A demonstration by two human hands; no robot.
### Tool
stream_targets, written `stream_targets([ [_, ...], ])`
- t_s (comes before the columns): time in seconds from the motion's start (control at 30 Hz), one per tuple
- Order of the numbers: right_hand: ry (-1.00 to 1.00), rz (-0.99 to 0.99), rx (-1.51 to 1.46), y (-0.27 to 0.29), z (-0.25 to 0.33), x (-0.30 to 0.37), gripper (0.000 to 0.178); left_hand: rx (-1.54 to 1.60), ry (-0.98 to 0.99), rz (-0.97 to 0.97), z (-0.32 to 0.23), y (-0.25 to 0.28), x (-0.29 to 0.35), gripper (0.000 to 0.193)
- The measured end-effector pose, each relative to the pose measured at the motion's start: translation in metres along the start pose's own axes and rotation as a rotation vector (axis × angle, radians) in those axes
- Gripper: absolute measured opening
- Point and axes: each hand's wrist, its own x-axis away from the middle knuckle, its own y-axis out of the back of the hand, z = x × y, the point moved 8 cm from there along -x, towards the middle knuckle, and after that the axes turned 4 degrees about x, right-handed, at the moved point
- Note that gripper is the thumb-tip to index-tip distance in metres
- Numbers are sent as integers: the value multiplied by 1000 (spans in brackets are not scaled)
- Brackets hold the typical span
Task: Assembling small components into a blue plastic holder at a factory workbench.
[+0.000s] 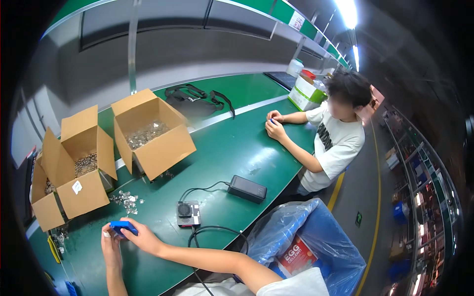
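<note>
Over the near left of the green workbench [217, 148], a small blue rectangular block [123, 227] is held between my two hands. My left hand [111, 246] grips it from the left side, with a white patch on one finger. From the right, my right hand [144, 238] closes its fingers on the same block. What the block is I cannot tell. Just beyond my hands lies a loose pile of small shiny metal pieces [127, 201].
Open cardboard boxes [165, 153] of small metal parts stand at left. A black power bank [248, 189] is cabled to a small device [188, 213]. A blue-lined bin [340, 251] sits right of my arm. Farther along, another person [340, 130] handles something blue. A yellow-handled tool [54, 249] lies at left.
</note>
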Motion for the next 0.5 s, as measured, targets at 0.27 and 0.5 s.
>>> stream_targets([
  [0.27, 60, 140, 90, -19, 2, 8, 38, 53, 44, 28, 4, -6, 9, 46],
  [0.5, -51, 168, 9, -18, -6, 8, 44, 112, 53, -18, 11, -1, 7, 47],
])
